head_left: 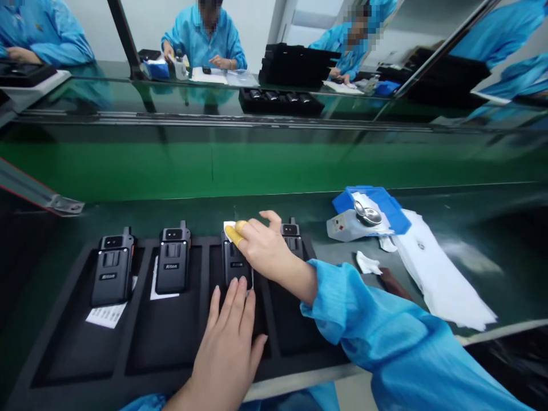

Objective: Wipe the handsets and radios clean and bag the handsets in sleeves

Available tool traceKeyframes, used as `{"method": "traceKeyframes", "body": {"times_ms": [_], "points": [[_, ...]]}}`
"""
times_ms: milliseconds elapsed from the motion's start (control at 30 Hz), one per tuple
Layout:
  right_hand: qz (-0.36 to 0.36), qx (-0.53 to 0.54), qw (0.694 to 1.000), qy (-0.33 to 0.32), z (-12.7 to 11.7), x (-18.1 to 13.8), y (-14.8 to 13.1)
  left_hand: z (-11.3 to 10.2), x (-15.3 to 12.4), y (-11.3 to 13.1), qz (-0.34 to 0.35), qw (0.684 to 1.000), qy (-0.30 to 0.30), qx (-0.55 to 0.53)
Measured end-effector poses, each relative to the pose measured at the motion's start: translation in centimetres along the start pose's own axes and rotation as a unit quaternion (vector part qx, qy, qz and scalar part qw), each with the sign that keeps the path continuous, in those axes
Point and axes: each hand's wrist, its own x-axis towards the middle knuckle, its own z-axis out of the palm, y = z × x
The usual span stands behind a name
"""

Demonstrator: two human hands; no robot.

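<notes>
Black handheld radios marked "Riton" lie back side up in a black compartmented tray (pixel 122 354). My left hand (pixel 226 342) lies flat, fingers stretched out, with its fingertips against the lower end of the third radio (pixel 237 267) from the left. My right hand (pixel 268 248) wears yellow finger cots and presses a small white wipe (pixel 229 224) onto the top of that same radio, partly covering it. To the left are a first radio (pixel 112 271) and a second radio (pixel 172 262). Behind my right wrist, a fourth radio (pixel 291 237) is partly hidden.
Right of the tray stand a white bottle (pixel 345 226) with a metal top and a blue bin (pixel 396 214). A crumpled wipe (pixel 368 264) and a stack of white sheets (pixel 440 268) lie nearby. Beyond the green partition (pixel 171 168), people in blue work at another bench.
</notes>
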Motion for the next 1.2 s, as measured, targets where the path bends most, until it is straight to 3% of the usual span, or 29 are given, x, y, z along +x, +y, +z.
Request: {"method": "traceKeyframes", "body": {"times_ms": [433, 667, 933, 1067, 1200], "points": [[0.05, -0.062, 0.997, -0.005, -1.1, -2.6, 1.4, -0.1, 0.1, -0.1, 0.006, 1.0, -0.005, -0.008], [-0.045, -0.007, 0.999, -0.003, -0.7, -1.9, 0.9, -0.3, 0.2, -0.2, 0.016, 1.0, -0.004, 0.017], [-0.024, -0.031, 0.999, -0.021, -1.0, -2.9, 2.9, -0.3, 0.3, -0.1, 0.002, 1.0, 0.007, 0.003], [0.024, -0.048, 0.999, -0.003, -1.0, -2.0, 2.1, -0.2, 0.1, -0.1, -0.002, 1.0, -0.006, -0.001], [-0.001, -0.012, 1.0, 0.009, -0.5, -0.3, 0.1, 0.1, 0.0, -0.1, -0.001, 1.0, -0.003, -0.006]]}}
